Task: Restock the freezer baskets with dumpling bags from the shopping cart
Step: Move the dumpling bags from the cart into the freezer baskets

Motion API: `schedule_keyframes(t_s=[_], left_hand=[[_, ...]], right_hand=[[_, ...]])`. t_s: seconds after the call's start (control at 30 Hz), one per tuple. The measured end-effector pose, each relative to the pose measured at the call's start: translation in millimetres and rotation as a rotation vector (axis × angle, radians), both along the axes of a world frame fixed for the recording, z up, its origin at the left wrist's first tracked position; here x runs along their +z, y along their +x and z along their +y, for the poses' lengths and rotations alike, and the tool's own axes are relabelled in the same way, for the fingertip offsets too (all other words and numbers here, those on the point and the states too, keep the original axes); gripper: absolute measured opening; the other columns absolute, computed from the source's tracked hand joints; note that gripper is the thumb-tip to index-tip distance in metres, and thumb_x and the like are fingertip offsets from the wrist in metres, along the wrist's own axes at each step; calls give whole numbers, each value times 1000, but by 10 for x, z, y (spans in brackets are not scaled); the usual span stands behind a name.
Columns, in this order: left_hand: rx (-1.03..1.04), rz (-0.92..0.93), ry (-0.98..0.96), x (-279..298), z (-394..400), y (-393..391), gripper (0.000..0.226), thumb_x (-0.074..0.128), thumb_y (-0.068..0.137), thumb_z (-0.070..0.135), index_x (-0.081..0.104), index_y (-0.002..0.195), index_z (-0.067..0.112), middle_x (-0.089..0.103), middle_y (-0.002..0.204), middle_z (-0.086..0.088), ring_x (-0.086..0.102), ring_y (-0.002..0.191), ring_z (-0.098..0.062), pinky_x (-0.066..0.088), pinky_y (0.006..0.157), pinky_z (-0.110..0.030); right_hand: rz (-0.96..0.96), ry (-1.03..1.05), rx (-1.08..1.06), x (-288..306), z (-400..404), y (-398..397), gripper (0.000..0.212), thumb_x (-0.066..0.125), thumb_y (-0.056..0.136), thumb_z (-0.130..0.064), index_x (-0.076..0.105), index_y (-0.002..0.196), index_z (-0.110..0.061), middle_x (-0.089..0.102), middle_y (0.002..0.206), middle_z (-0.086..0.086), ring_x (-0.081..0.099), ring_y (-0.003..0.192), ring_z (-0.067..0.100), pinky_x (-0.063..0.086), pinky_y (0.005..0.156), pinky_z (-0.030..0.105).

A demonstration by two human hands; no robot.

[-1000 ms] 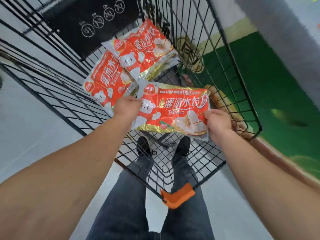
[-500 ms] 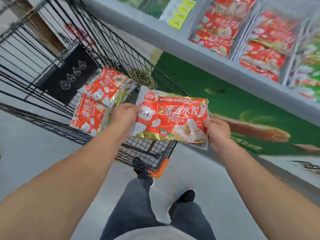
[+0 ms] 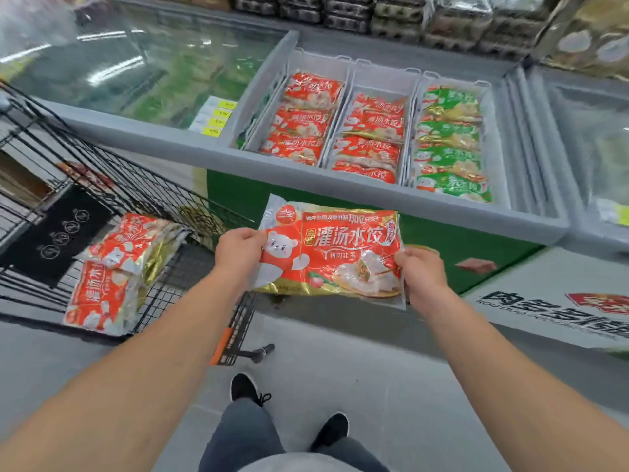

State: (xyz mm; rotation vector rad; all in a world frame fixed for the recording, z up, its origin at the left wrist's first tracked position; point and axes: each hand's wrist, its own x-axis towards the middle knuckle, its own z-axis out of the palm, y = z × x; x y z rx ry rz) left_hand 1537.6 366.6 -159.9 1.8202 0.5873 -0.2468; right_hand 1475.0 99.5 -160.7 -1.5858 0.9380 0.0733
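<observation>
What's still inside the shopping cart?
Inside the shopping cart, two red dumpling bags show, one overlapping the other. Whether more lie beneath them is hidden. Another bag is held outside it.

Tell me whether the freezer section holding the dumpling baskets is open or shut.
Open. The three baskets show with no glass or glare over them, while the left section's lid reflects ceiling lights.

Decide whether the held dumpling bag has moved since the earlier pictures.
Yes. The dumpling bag has left the shopping cart and now sits rightward, before the freezer.
</observation>
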Motion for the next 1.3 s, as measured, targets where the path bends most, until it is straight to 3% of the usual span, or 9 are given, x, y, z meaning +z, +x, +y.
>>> schedule_keyframes(t_s=[0.17, 0.37, 0.53, 0.63, 0.77, 0.9, 1.07, 1.13, 1.3], left_hand=[[-72, -43, 36, 153, -435, 174, 16, 66, 89, 22, 72, 77, 13, 72, 74, -3, 72, 78, -24, 60, 76, -39], [-154, -47, 45, 189, -790, 655, 20, 66, 91, 24, 72, 77, 11, 74, 79, -7, 72, 80, -27, 60, 81, -45], [-185, -48, 56, 119, -1048, 1279, 23, 63, 93, 22, 69, 75, 9, 72, 76, -6, 67, 75, -24, 56, 76, -40], [-213, -38, 63, 72, -1169, 1743, 22, 62, 94, 25, 68, 81, 8, 74, 83, -12, 69, 79, -25, 57, 81, -44], [-263, -49, 79, 72, -1315, 2419, 19, 62, 95, 24, 67, 79, 15, 66, 76, 2, 63, 76, -18, 53, 74, -31], [-272, -61, 62, 127, -1481, 2929, 10, 60, 95, 20, 68, 90, 15, 67, 89, -2, 63, 79, -17, 51, 71, -29], [-300, -24, 0, 97, -1727, 3483, 15, 64, 93, 18, 68, 80, 12, 69, 78, -1, 67, 76, -18, 52, 68, -26], [-313, -31, 46, 49, -1862, 3737, 12, 64, 92, 19, 66, 81, 14, 66, 77, -3, 61, 72, -16, 47, 66, -23], [-299, -19, 95, -59, -2268, 4393, 25, 65, 89, 23, 71, 87, -1, 73, 87, -17, 68, 81, -29, 56, 78, -38]], right_hand=[[-45, -1, -38, 167, -428, 31, 20, 57, 96, -10, 66, 79, -16, 74, 90, 7, 72, 87, 25, 58, 87, 46], [-54, -10, -73, 177, -784, 357, 21, 58, 95, -7, 69, 77, -12, 74, 86, 8, 71, 91, 29, 56, 91, 50], [-55, -39, -44, 84, -1024, 960, 20, 57, 95, -9, 71, 81, -11, 75, 89, 7, 70, 93, 28, 56, 90, 45], [-40, -66, -50, 35, -1130, 1405, 19, 56, 96, -12, 71, 84, -10, 74, 88, 7, 68, 83, 23, 54, 76, 36], [-25, -64, -69, -30, -1246, 2019, 15, 56, 96, -13, 70, 91, -9, 74, 95, 7, 68, 89, 23, 55, 85, 41], [-23, -76, -117, -3, -1345, 2481, 13, 58, 93, -9, 68, 85, -8, 69, 79, 5, 59, 66, 17, 42, 57, 28], [-3, -46, -133, -11, -1558, 3025, 9, 59, 92, -7, 68, 92, -4, 65, 74, 7, 52, 57, 15, 35, 48, 25], [7, -46, -113, -25, -1677, 3272, 12, 58, 92, -6, 69, 89, -2, 67, 77, 9, 56, 60, 17, 39, 50, 25], [11, -24, -72, -155, -2061, 3973, 14, 60, 90, -8, 72, 83, -7, 75, 85, 9, 70, 80, 27, 55, 77, 37]])
